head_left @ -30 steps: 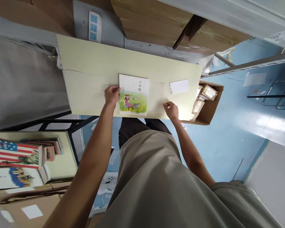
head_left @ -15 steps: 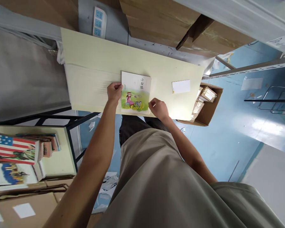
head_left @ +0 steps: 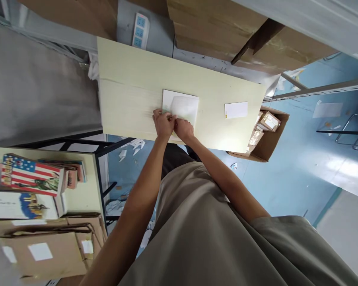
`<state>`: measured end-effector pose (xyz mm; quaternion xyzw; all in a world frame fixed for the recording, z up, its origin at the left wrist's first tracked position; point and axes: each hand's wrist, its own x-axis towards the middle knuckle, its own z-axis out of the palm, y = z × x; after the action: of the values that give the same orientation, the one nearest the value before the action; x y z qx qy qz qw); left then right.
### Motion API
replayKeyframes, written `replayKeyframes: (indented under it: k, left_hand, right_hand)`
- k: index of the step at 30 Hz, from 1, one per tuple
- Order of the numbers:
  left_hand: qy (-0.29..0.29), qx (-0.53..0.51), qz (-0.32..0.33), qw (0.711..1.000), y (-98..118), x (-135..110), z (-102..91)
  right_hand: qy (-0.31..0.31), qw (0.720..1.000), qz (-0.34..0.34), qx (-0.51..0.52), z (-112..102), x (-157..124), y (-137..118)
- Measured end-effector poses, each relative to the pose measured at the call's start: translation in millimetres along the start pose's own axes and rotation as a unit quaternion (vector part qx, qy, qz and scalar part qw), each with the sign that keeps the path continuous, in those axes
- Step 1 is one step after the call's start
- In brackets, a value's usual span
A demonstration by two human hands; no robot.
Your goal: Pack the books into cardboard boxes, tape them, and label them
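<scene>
Both hands are meeting low on the book (head_left: 168,95), and the book is lying flat on the pale surface (head_left: 131,63), close to the person's edge and right in front of the body. The left hand (head_left: 164,122) is covering the lower left of the book, its fingers bending over that side and its thumb side pointing inward. The right hand (head_left: 183,128) is sitting just beside it, fingers curling in, knuckles up. Are they pinching? The fingertips are hiding among each other, so I cannot tell for either hand! A pale leaf (head_left: 183,106) is curving over the book, its low end running to the fingers; cover or page, I cannot tell.

Over to the right, a white card (head_left: 236,110) is lying alone, well apart from the hands. Past the surface's right end, an open carton (head_left: 270,137) is holding taped parcels (head_left: 270,121). Beyond the far edge, a power strip (head_left: 141,31) is showing blue sockets, and big boxes (head_left: 209,31) are standing near it. Down on the left, a flag book (head_left: 32,174) is resting on a shelf (head_left: 83,198), a white book (head_left: 25,205) is lying beside it, and folded cardboard (head_left: 44,254) is stacking up below.
</scene>
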<state>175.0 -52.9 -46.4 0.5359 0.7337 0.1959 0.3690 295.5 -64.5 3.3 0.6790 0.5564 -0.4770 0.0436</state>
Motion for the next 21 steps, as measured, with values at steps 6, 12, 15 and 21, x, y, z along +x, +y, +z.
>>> replayKeyframes:
  k: [6, 12, 15, 21]
  left_hand:
    - [0.0, 0.028, -0.012, 1.0, 9, -3, 1.9]
    - [0.026, 0.009, 0.003, 1.0, 2, -4, 3.7]
    - [0.047, -0.021, 0.02, 0.998, 0, -3, 7.8]
    - [0.079, -0.045, -0.001, 0.996, -2, 2, 8.9]
  right_hand:
    - [0.043, 0.999, 0.003, 0.03, -8, -11, 23]
    - [0.204, 0.968, 0.077, 0.126, -34, -6, 72]
    - [0.164, 0.965, 0.124, 0.165, -40, 9, 73]
    - [0.107, 0.968, 0.114, 0.196, -45, 22, 56]
